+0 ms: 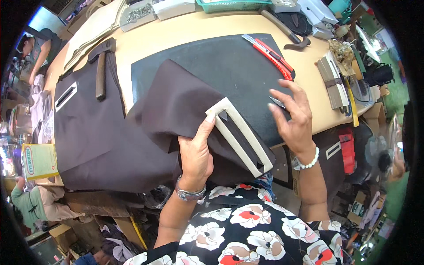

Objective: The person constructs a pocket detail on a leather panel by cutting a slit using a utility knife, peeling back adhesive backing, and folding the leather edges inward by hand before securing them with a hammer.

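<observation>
Fabric (176, 106) on mat (229, 57) — cutters (268, 51) behind.

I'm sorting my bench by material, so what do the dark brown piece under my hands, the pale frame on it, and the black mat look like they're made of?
The dark brown piece looks like woven cloth: matte, soft folds. The pale frame seems stiff card or interfacing: flat, sharp-cornered, cream, though the look leaves it open. The black mat looks like rubber or vinyl: smooth, faint sheen, rounded corners. The left hand presses the cloth.
</observation>
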### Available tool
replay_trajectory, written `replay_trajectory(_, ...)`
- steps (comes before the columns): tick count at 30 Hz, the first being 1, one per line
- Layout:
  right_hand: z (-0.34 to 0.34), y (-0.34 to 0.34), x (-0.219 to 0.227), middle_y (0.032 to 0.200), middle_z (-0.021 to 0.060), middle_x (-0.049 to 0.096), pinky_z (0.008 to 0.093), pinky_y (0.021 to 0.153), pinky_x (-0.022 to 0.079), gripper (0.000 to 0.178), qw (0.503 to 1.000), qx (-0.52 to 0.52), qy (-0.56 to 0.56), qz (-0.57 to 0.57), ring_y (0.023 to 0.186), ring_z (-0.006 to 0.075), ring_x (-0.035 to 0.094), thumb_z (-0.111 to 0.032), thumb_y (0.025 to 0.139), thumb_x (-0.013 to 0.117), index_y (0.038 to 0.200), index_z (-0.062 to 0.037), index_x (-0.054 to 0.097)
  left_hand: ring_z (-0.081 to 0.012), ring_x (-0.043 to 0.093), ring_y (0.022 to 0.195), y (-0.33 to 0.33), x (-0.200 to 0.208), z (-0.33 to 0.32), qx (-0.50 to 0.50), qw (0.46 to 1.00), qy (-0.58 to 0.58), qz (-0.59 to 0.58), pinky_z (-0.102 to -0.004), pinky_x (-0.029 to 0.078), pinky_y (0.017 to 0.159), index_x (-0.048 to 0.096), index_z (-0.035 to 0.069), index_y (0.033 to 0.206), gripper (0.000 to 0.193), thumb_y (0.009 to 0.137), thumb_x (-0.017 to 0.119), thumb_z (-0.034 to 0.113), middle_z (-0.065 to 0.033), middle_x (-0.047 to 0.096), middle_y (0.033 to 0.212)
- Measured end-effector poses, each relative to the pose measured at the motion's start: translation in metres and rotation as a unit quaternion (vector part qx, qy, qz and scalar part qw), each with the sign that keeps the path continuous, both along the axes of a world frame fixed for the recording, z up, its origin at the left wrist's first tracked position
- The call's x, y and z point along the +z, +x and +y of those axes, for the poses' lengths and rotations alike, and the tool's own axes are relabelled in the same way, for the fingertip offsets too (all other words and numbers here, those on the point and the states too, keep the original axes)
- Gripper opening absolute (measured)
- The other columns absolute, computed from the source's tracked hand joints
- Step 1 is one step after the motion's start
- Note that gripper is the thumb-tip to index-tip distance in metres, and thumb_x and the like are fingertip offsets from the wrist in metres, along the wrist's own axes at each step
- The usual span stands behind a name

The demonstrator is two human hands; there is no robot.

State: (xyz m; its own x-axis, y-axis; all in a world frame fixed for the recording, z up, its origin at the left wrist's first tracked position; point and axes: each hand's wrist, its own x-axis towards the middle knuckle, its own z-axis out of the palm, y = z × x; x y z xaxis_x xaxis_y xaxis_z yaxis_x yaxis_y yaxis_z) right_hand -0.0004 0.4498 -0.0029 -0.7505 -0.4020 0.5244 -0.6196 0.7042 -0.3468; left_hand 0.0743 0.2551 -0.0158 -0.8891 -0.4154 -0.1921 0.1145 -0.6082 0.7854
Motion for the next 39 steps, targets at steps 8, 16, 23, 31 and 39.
replay_trajectory(8, -0.048, -0.011, 0.025, 0.108, 0.0066, 0.062, 0.0441, 0.093, 0.043, 0.022, 0.955, 0.279, 0.031, 0.094, 0.108, 0.0257, 0.056, -0.011, 0.068, 0.073, 0.089, -0.0117, 0.068, -0.0137, 0.057, 0.103, 0.002, 0.006, 0.003, -0.023, 0.998, -0.053, 0.025, -0.028, 0.045, 0.09, 0.056, 0.001, 0.116, 0.029, 0.087, 0.062, 0.001, -0.0066, 0.059, 0.112)
replay_trajectory(16, -0.067, -0.028, 0.019, 0.078, 0.0047, 0.061, 0.0354, 0.077, 0.046, 0.013, 0.948, 0.312, -0.056, -0.011, 0.08, 0.0225, 0.061, -0.007, 0.071, 0.07, 0.079, -0.0061, 0.061, -0.012, 0.059, 0.096, 0.004, 0.002, 0.0, -0.044, 0.997, -0.065, 0.0, -0.0263, 0.048, 0.086, 0.06, -0.001, 0.11, 0.024, 0.086, 0.064, 0.002, -0.0056, 0.062, 0.107)
replay_trajectory(23, -0.086, -0.03, 0.021, 0.072, 0.0096, 0.061, 0.0283, 0.058, 0.047, 0.012, 0.887, 0.181, -0.107, -0.412, 0.067, 0.0165, 0.062, -0.009, 0.087, 0.062, 0.088, 0.0017, 0.059, -0.0136, 0.06, 0.096, 0.003, -0.001, 0.003, -0.045, 0.996, -0.075, -0.019, -0.0276, 0.048, 0.086, 0.057, -0.001, 0.113, 0.027, 0.087, 0.063, 0.002, -0.0066, 0.062, 0.107)
replay_trajectory(31, -0.075, 0.027, 0.029, 0.077, 0.015, 0.061, 0.0379, 0.058, 0.049, 0.019, 0.955, 0.108, -0.186, -0.204, 0.068, 0.0324, 0.063, -0.003, 0.083, 0.06, 0.102, -0.0009, 0.057, -0.0163, 0.061, 0.093, -0.001, -0.001, -0.002, 0.029, 0.998, -0.049, 0.02, -0.0287, 0.048, 0.087, 0.058, 0.001, 0.11, 0.024, 0.086, 0.063, 0.001, -0.0073, 0.062, 0.105)
replay_trajectory(39, -0.054, 0.078, 0.011, 0.081, 0.013, 0.066, 0.0379, 0.06, 0.049, 0.04, 0.952, 0.015, -0.167, -0.256, 0.066, 0.0315, 0.064, -0.001, 0.08, 0.061, 0.119, -0.0029, 0.051, -0.0158, 0.062, 0.091, -0.004, 0.007, -0.008, 0.082, 0.995, -0.038, 0.043, -0.0297, 0.05, 0.084, 0.059, 0.001, 0.108, 0.022, 0.087, 0.062, 0.0, -0.0077, 0.063, 0.104)
